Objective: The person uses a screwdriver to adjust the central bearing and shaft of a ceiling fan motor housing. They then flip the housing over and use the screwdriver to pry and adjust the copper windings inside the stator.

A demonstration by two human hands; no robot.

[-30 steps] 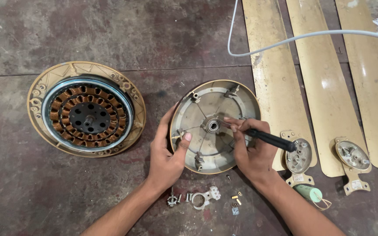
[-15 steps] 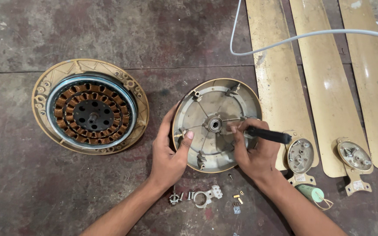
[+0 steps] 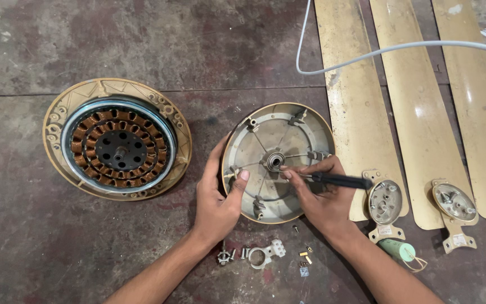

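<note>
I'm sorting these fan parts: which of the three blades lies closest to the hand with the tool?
The leftmost blade: the right hand lies by its edge; the other two lie farther right.

The three fan blades (image 3: pixel 417 107) run off the top edge, and the white cable (image 3: pixel 310 67) leaves the frame too. The right hand (image 3: pixel 322 197) hides the screwdriver (image 3: pixel 338 180) tip and part of the motor cover (image 3: pixel 277 141) rim. The small screws (image 3: pixel 305 260) are too tiny to identify.

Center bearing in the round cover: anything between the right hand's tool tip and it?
Nothing visible. The right hand holds the black-handled tool with its tip just right of the bearing at the hub, with only bare cover around it. The left hand grips the cover's left rim, clear of the hub.
</note>
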